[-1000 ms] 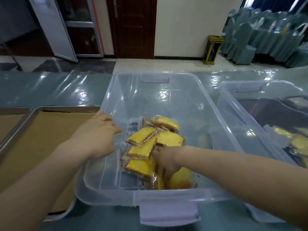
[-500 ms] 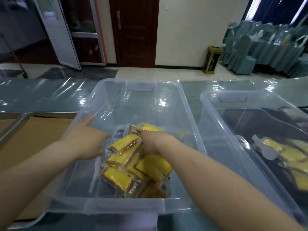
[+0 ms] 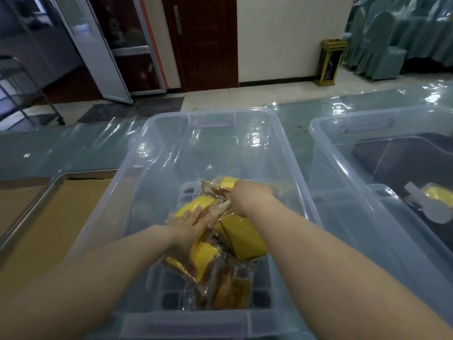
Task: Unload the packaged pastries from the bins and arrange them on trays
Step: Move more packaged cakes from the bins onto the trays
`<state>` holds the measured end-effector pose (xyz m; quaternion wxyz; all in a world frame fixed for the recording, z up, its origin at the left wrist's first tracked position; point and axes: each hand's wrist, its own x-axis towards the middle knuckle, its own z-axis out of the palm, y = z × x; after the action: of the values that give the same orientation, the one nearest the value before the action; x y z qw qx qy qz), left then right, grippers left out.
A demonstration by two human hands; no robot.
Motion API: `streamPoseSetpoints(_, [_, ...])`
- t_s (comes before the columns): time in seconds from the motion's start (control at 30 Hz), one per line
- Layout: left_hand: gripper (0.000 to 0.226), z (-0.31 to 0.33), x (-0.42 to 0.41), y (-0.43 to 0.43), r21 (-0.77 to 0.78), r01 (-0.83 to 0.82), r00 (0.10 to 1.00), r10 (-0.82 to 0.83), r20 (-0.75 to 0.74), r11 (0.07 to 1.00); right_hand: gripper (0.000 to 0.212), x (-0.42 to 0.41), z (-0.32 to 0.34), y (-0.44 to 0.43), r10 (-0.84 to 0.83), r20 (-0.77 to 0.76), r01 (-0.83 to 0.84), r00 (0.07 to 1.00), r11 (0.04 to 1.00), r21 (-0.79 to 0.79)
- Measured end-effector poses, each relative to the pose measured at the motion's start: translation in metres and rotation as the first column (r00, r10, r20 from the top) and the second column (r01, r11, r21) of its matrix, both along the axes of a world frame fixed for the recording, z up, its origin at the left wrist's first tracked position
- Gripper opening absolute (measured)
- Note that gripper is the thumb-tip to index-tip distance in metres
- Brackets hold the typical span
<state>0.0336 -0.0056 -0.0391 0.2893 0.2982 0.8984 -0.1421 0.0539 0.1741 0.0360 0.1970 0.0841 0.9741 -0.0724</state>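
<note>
A clear plastic bin (image 3: 157,153) stands in front of me with a pile of packaged yellow pastries (image 3: 245,239) on its floor. Both my hands are inside it. My left hand (image 3: 191,223) lies on the left side of the pile, its straight fingers pressing a wrapped slice (image 3: 191,207). At the far side of the pile, my right hand (image 3: 250,196) curls its fingers round the wrappers of pastries; its fingertips are hidden. A metal tray (image 3: 58,179) lined with brown paper sits to the left of the bin.
A second clear bin (image 3: 326,133) stands at the right and holds a few yellow packaged pastries (image 3: 438,193). Another tray edge (image 3: 14,192) shows at the far left. Glossy plastic sheeting covers the table (image 3: 61,153). Covered chairs, a door and a floor bin are far behind.
My left hand left the bin's left rim and came down onto the pile. My right hand moved towards the far side of the pile. The camera shifted.
</note>
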Motion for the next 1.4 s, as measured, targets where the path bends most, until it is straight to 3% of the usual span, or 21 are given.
streamPoseSetpoints(0.2, [0.142, -0.02, 0.01, 0.014, -0.04, -0.068, 0.997, 0.066, -0.051, 0.997, 0.05, -0.005, -0.009, 0.002, -0.063, 0.025, 0.064, 0.998, 0.997, -0.039])
streamPoseSetpoints(0.3, [0.129, -0.02, 0.005, 0.012, -0.013, -0.061, 0.996, 0.06, -0.072, 0.998, 0.078, -0.006, -0.012, 0.003, -0.016, 0.103, 0.017, 0.995, 1.0, -0.007])
streamPoseSetpoints(0.33, [0.121, -0.017, 0.002, 0.011, 0.016, -0.059, 0.995, 0.06, -0.082, 0.998, 0.079, -0.006, -0.012, 0.004, -0.002, 0.109, 0.0, 0.994, 1.0, 0.022])
streamPoseSetpoints(0.47, [0.079, 0.003, -0.007, 0.009, 0.151, 0.005, 0.978, 0.027, -0.205, 0.989, 0.042, -0.005, -0.006, 0.004, -0.001, 0.057, -0.003, 0.998, 0.997, 0.072])
streamPoseSetpoints(0.57, [0.079, 0.013, -0.012, 0.008, 0.231, -0.013, 0.959, 0.077, -0.272, 0.973, 0.027, -0.002, -0.006, 0.003, -0.042, 0.019, 0.041, 0.999, 0.998, 0.038])
streamPoseSetpoints(0.67, [0.081, 0.024, -0.018, 0.01, 0.353, -0.096, 0.934, 0.207, -0.291, 0.931, 0.031, 0.0, -0.001, 0.002, -0.134, -0.149, 0.13, 0.98, 0.991, -0.038])
streamPoseSetpoints(0.77, [0.073, 0.044, -0.032, 0.01, 0.578, -0.208, 0.854, 0.434, -0.287, 0.789, 0.027, 0.0, 0.004, -0.002, -0.182, -0.399, 0.12, 0.898, 0.977, -0.177])
streamPoseSetpoints(0.83, [0.069, 0.058, -0.04, 0.009, 0.687, -0.2, 0.809, 0.513, -0.286, 0.699, 0.027, -0.001, 0.006, -0.004, -0.23, -0.483, 0.107, 0.845, 0.957, -0.269])
streamPoseSetpoints(1.03, [0.063, 0.089, -0.044, 0.007, 0.813, -0.068, 0.751, 0.567, -0.339, 0.578, 0.027, -0.001, 0.013, -0.006, -0.294, -0.569, 0.046, 0.768, 0.912, -0.408])
streamPoseSetpoints(1.2, [0.041, 0.145, -0.041, -0.03, 0.97, 0.127, 0.613, 0.752, -0.242, 0.209, 0.027, 0.006, 0.046, -0.012, -0.476, -0.622, -0.081, 0.621, 0.75, -0.656])
streamPoseSetpoints(1.4, [0.037, 0.206, -0.006, -0.103, 0.96, 0.279, 0.627, 0.759, -0.173, -0.012, 0.035, 0.037, 0.107, -0.078, -0.542, -0.694, -0.361, 0.475, 0.599, -0.715])
